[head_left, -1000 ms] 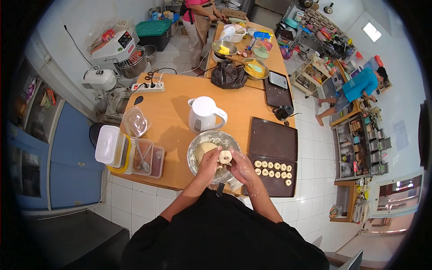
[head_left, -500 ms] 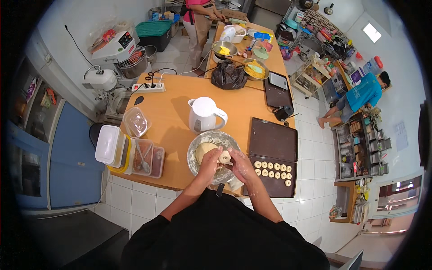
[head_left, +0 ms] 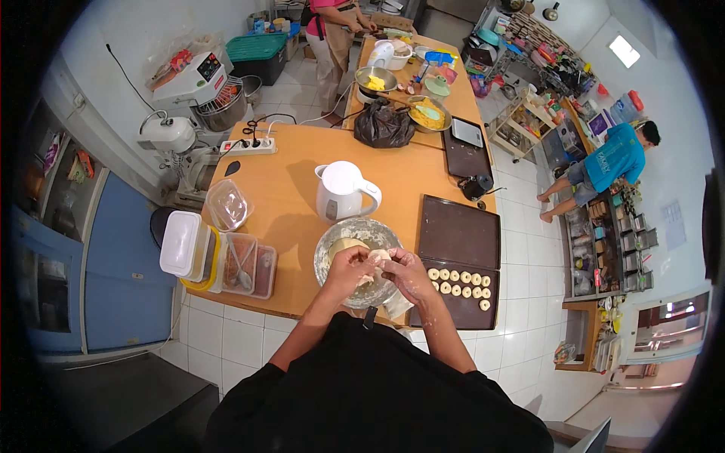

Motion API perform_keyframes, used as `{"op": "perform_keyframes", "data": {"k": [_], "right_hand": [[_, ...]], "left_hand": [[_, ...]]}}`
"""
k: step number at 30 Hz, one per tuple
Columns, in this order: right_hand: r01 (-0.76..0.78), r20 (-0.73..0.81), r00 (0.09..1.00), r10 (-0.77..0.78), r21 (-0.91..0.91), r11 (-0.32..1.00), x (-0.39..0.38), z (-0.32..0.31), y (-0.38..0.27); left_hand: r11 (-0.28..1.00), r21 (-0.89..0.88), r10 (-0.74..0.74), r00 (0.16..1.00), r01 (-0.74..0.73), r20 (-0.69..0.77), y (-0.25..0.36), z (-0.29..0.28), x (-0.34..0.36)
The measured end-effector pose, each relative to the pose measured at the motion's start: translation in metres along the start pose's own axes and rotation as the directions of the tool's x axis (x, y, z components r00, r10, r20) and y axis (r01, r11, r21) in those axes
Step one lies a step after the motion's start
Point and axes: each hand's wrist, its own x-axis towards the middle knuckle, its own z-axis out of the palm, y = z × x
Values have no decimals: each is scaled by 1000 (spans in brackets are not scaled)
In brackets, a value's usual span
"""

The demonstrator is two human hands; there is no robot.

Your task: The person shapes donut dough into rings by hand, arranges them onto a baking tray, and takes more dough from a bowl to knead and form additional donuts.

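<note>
Pinching a dough piece (head_left: pixel 380 256), left hand (head_left: pixel 345 269) and right hand (head_left: pixel 410 276) are hovering above bowl (head_left: pixel 387 235) by surface's (head_left: pixel 291 204) near edge

The location is a kitchen fitted for baking. Identifying equipment: a large mixer (head_left: pixel 190 81) and a smaller stand mixer (head_left: pixel 168 134), upper left of the frame; a metal bowl (head_left: pixel 322 249) containing dough (head_left: pixel 344 246), centre; a dark tray (head_left: pixel 453 313) carrying rows of dough rings (head_left: pixel 466 278), right of centre; hanging pans (head_left: pixel 551 13), upper right.

Your left hand (head_left: pixel 346 273) and right hand (head_left: pixel 411 278) sat close together, fingers (head_left: pixel 397 264) curled inward, forearms (head_left: pixel 443 332) angled up from below
</note>
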Motion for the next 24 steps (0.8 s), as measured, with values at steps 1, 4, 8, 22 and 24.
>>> {"op": "perform_keyframes", "data": {"k": [1,4,8,22,24], "right_hand": [[10,-22,1000,-9,31,999,0,0,0],[104,-73,992,-100,66,992,-2,7,-1],[146,-49,989,-140,158,977,0,1,5],[95,68,992,-108,164,982,2,-8,2],[91,67,992,-103,162,983,3,-10,3]], "left_hand": [[987,144,66,998,-66,8,1,-1,1],[978,174,115,993,-112,-4,5,1,1],[988,149,46,999,-43,-16,0,-2,1],[953,276,137,991,-129,-8,1,2,-1],[966,234,117,993,-109,-20,0,2,0]]}}
